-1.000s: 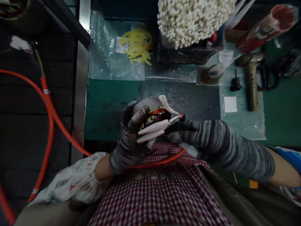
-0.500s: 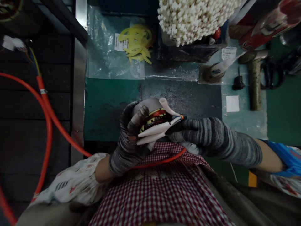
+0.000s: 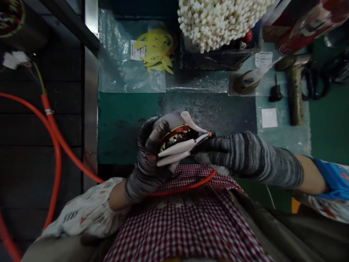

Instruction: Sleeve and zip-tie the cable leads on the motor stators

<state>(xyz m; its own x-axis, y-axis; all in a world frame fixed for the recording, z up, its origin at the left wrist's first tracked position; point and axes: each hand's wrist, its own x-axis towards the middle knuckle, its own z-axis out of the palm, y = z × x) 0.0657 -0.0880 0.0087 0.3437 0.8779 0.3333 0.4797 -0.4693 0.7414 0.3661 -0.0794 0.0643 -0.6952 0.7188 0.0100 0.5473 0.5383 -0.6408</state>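
A motor stator (image 3: 174, 119) with a grey shell and reddish copper windings is tilted at the front edge of the bench. My left hand (image 3: 148, 160), in a grey knitted glove, is wrapped around its left side, the thumb on the rim. White sleeves (image 3: 178, 148) over the wires stick out from the stator, one pointing up and two lying across its opening. My right hand (image 3: 231, 151), gloved in striped grey, is closed at the wire joint to the right. An orange cable (image 3: 188, 188) runs across my lap up into it; the fingertips partly hide the joint.
Yellow strips (image 3: 156, 51) lie on a plastic bag behind the stator. A heap of short white tubes (image 3: 218, 22) fills a dark box. To the right are a white-nozzled bottle (image 3: 248, 82), a hammer (image 3: 296, 94) and scissors (image 3: 316, 85). Another stator (image 3: 29, 29) is at far left.
The view has shifted slightly. Both hands keep their hold, and the stator and sleeves stay almost in the same place, with only a slight tilt.
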